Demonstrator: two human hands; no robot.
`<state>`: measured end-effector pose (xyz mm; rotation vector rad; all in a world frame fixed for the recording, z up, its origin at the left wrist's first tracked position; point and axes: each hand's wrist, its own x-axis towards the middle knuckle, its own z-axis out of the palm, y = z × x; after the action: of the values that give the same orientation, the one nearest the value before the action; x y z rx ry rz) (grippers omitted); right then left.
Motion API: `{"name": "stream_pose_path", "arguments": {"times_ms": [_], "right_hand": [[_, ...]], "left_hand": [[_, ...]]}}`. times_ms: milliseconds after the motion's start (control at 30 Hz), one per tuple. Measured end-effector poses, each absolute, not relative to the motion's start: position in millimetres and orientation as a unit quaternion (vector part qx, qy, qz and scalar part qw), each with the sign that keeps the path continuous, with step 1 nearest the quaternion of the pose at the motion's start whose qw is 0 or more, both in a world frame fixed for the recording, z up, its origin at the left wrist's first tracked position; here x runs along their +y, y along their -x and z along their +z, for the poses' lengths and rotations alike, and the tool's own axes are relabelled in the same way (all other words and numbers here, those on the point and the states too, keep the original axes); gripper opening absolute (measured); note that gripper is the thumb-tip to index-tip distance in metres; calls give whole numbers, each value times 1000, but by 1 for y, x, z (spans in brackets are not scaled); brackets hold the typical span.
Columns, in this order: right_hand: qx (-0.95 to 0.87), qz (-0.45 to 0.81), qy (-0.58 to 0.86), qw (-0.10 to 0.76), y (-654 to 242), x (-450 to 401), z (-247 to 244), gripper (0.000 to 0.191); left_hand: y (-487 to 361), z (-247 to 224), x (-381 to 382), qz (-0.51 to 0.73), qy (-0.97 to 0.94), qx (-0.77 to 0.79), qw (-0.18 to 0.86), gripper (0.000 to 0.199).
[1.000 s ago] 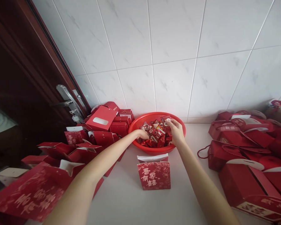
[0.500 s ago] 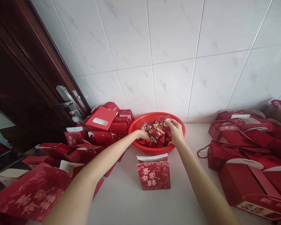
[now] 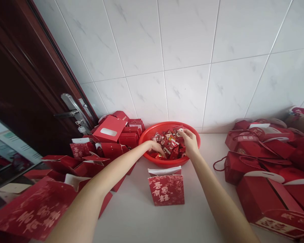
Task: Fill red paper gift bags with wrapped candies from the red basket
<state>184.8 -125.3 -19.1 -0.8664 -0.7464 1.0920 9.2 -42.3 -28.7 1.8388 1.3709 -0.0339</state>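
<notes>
Packets (image 3: 172, 143) in small, mostly red wrappers lie heaped in the red basket (image 3: 167, 163), which rests on the white surface (image 3: 131, 209) near the tiled wall (image 3: 190, 87). Right hand (image 3: 184, 133): thumb and fingers pinch a flat packet (image 3: 177, 129) at the far side of the heap. Apply light pressure near the edge, to avoid creasing the wrapper. Left hand (image 3: 159, 150): fingers dip into the left side of the heap; whether they grip anything cannot be told. Part the packets with the fingertips and select from the top layer. Upright red box (image 3: 166, 190), its top apparently open, stands just in front of the basket; raise each hand clear of it.
</notes>
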Motion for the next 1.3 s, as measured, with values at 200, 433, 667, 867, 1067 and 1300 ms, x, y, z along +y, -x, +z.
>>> {"name": "stream_pose_path", "arguments": {"times_ms": [200,433,667,867,1067,1300], "right_hand": [[-342,488,390,701,-185,-125,-20,36],[-339,492,396,698,-186,-127,-17,37],[-336,499,390,697,-186,-126,-17,36],[-328,509,391,693,-186,-128,-16,33],[-328,512,393,690,-187,-127,-15,36],[-327,532,377,684,-188,-127,-15,34]], "left_hand": [[-16,-26,-51,-77,-693,553,456,30],[-14,-12,-54,30,-678,559,476,26],[-1,5,-54,249,-651,514,501,38],[3,16,-61,317,-635,485,510,37],[3,13,-69,333,-623,472,527,39],[1,4,-79,429,-602,400,541,43]]}}
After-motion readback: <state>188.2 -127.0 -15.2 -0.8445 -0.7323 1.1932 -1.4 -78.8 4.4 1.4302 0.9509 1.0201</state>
